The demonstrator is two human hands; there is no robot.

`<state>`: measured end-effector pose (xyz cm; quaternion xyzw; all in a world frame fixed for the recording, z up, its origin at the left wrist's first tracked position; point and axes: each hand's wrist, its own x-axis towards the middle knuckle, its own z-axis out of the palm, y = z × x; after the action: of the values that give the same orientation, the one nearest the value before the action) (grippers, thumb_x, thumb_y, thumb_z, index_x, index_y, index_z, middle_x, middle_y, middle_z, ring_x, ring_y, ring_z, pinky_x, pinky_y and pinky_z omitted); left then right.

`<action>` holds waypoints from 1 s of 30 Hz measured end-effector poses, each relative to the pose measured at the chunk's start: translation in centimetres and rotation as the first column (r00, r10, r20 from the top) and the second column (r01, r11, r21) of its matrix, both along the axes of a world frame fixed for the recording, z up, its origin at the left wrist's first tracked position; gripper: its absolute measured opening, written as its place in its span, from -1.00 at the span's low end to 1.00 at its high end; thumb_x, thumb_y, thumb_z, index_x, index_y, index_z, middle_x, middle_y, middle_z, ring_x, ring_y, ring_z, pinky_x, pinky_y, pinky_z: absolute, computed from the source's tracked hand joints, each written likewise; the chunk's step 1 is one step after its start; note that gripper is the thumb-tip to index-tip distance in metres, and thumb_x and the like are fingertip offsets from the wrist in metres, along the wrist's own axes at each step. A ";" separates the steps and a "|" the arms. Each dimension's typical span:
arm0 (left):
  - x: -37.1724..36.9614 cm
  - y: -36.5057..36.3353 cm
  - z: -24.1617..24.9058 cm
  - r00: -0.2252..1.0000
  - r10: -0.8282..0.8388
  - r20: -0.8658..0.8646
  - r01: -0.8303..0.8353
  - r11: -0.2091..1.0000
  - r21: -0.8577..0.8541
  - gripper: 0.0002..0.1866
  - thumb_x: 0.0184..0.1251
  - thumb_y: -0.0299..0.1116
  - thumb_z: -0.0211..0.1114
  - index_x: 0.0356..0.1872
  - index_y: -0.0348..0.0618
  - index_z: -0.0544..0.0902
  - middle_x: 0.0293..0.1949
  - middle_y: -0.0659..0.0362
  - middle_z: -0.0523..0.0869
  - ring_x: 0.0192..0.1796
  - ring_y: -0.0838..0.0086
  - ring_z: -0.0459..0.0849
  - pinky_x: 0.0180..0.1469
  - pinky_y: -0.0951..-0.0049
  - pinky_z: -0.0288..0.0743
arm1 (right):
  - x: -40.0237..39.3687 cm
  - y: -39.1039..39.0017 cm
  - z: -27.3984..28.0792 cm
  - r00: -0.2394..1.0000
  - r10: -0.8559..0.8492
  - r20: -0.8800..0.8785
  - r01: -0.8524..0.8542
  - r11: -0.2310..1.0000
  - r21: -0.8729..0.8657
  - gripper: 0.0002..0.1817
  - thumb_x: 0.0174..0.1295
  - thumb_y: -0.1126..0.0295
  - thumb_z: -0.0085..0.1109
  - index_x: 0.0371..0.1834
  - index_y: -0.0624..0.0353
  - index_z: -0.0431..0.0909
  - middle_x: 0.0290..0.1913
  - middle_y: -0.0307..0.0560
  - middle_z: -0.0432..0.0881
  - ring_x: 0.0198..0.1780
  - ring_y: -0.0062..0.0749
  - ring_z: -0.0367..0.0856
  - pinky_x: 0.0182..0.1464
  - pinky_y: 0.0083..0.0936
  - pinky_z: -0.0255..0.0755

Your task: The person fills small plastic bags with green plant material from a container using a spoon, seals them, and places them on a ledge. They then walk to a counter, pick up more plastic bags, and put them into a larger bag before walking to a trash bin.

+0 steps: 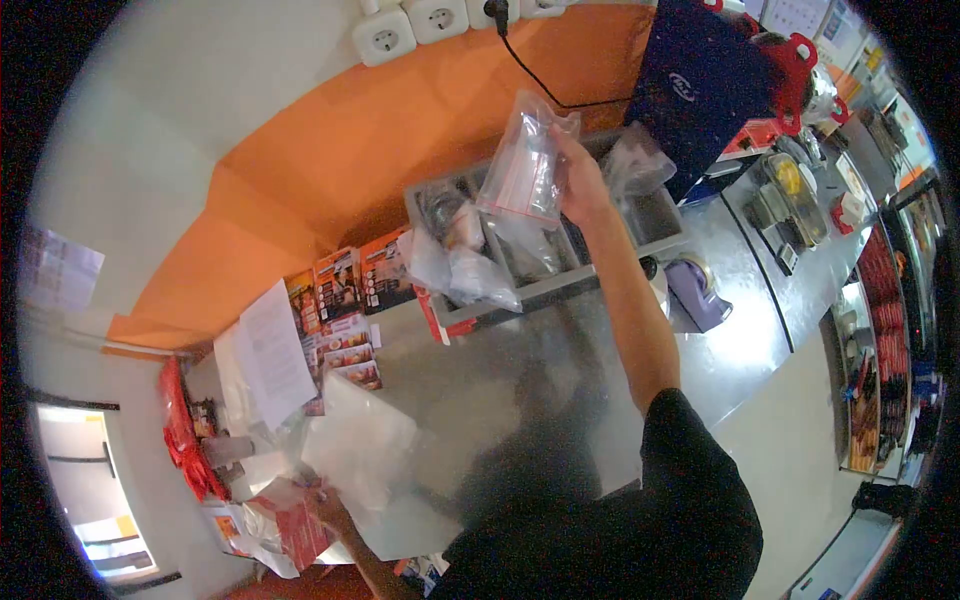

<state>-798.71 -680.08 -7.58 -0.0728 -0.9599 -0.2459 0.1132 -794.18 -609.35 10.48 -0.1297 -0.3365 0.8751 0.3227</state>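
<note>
Over the grey divided tray (590,278), my right hand (580,178) is closed on a bundle of clear zip bags (525,165) with a red stripe along the lower edge. Crumpled clear plastic bags (480,278) lie in and over the tray's left compartments. At the lower left, my left hand (328,508) has its fingers bent in by a red and white box (290,525); what they hold I cannot make out. Beside that hand, a sheet of translucent plastic bags (355,440) lies on the metal table.
Printed paper (275,355) and orange-black packets (338,283) lie along the wall. A purple tape dispenser (698,292) stands right of the tray. Farther right is a clear food container (793,195). A black cord (540,85) hangs from the wall sockets (440,16).
</note>
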 end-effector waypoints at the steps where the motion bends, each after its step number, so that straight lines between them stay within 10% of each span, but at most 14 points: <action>1: -0.3 0.0 0.2 1.000 -0.010 0.012 0.010 0.999 -0.030 -0.85 0.13 -0.49 0.16 -0.30 -0.36 0.55 -0.26 0.04 0.65 -0.25 0.31 0.60 -0.15 0.29 0.51 | 0.1 -0.3 0.2 1.000 -0.003 -0.008 0.003 1.000 0.013 -0.66 0.35 0.22 -0.01 0.10 0.14 0.43 -0.04 -0.11 0.60 -0.02 -0.34 0.57 0.10 -0.34 0.43; 6: -0.7 5.1 3.6 0.971 -0.228 0.069 0.110 0.685 0.720 -0.86 0.06 -0.58 0.11 -0.31 -0.30 0.52 -0.28 0.06 0.59 -0.26 0.31 0.59 -0.17 0.30 0.49 | 0.6 -2.6 1.0 0.999 -0.039 0.034 0.037 0.997 0.061 -0.66 0.35 0.20 -0.02 0.05 0.19 0.49 -0.05 -0.12 0.60 -0.05 -0.37 0.58 0.05 -0.42 0.45; 8: 0.4 10.0 7.8 0.939 -0.337 0.068 0.263 0.831 0.490 -0.82 -0.01 -0.59 0.09 -0.32 -0.28 0.51 -0.28 0.05 0.58 -0.23 0.28 0.59 -0.13 0.30 0.47 | 0.8 -4.5 0.5 0.996 -0.018 0.091 0.012 0.998 0.064 -0.65 0.35 0.21 -0.02 0.01 0.23 0.51 -0.05 -0.11 0.60 -0.05 -0.39 0.57 0.05 -0.44 0.44; 9: 1.6 13.6 10.5 0.914 -0.390 0.112 0.386 0.921 0.058 -0.79 -0.06 -0.58 0.09 -0.32 -0.28 0.51 -0.27 0.02 0.59 -0.19 0.25 0.59 -0.10 0.29 0.46 | 0.7 -5.3 -0.5 0.992 0.046 0.116 -0.050 0.998 0.034 -0.66 0.35 0.22 -0.01 0.00 0.24 0.51 -0.05 -0.10 0.60 -0.04 -0.41 0.55 0.05 -0.44 0.43; 12: 3.7 21.8 14.2 0.567 -0.790 0.234 0.725 0.613 0.312 -0.77 -0.10 -0.54 0.07 -0.32 -0.25 0.53 -0.27 -0.02 0.58 -0.16 0.15 0.57 -0.07 0.32 0.42 | 0.6 -10.0 -4.5 0.874 -0.038 0.485 -0.146 0.931 0.335 -0.63 0.34 0.23 0.00 -0.05 0.36 0.53 -0.08 -0.07 0.61 -0.05 -0.43 0.54 0.05 -0.46 0.40; 15: 5.1 24.3 15.6 0.402 -0.783 0.475 0.482 0.622 0.617 -0.84 0.05 -0.47 0.08 -0.31 -0.22 0.53 -0.32 -0.02 0.59 -0.23 0.30 0.57 -0.16 0.39 0.41 | 3.2 -18.0 -7.2 0.868 0.010 0.496 -0.288 0.824 0.488 -0.60 0.35 0.15 -0.01 0.01 0.26 0.54 -0.15 -0.10 0.64 -0.12 -0.42 0.55 0.00 -0.47 0.41; 16: 5.1 23.3 14.7 0.372 -0.744 0.555 0.354 0.667 0.656 -0.84 0.08 -0.44 0.09 -0.31 -0.23 0.53 -0.33 0.00 0.60 -0.26 0.35 0.57 -0.20 0.41 0.40 | 4.8 -20.2 -3.9 0.734 0.205 0.647 -0.461 0.850 0.254 -0.61 0.36 0.12 -0.02 0.01 0.20 0.55 -0.17 -0.13 0.64 -0.15 -0.43 0.55 -0.04 -0.46 0.42; 20: 6.1 22.9 12.9 0.408 -0.508 0.758 0.255 0.861 0.440 -0.86 0.20 -0.37 0.10 -0.36 -0.24 0.53 -0.43 0.13 0.59 -0.43 0.52 0.50 -0.38 0.49 0.36 | 6.3 -26.9 -10.8 0.594 0.439 0.674 -0.740 0.626 0.245 -0.63 0.34 0.14 0.02 -0.03 0.21 0.55 -0.30 -0.12 0.64 -0.27 -0.52 0.50 -0.20 -0.43 0.44; 26: 10.0 24.0 10.7 0.555 -0.372 0.744 -0.163 0.828 0.536 -0.90 0.22 -0.47 0.14 -0.48 -0.20 0.52 -0.56 0.29 0.47 -0.54 0.59 0.43 -0.51 0.54 0.31 | 8.0 -29.6 -11.3 0.744 0.339 0.576 -0.630 0.642 0.436 -0.70 0.32 0.22 0.06 -0.12 0.27 0.53 -0.40 -0.08 0.59 -0.31 -0.53 0.51 -0.24 -0.46 0.44; 30: 9.2 21.9 6.7 0.610 -0.462 0.644 -0.019 0.803 0.595 -0.97 0.18 -0.51 0.14 -0.43 -0.19 0.52 -0.52 0.34 0.48 -0.53 0.63 0.41 -0.51 0.55 0.31 | 9.8 -27.9 -11.2 0.773 0.363 0.521 -0.559 0.777 0.288 -0.70 0.31 0.21 0.07 -0.15 0.26 0.52 -0.33 -0.15 0.59 -0.30 -0.51 0.53 -0.24 -0.42 0.46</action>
<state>-789.48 -658.22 -0.93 -0.0510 -0.7846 -0.5284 -0.3202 -784.33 -637.25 -0.75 -0.1599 -0.6048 0.7797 0.0280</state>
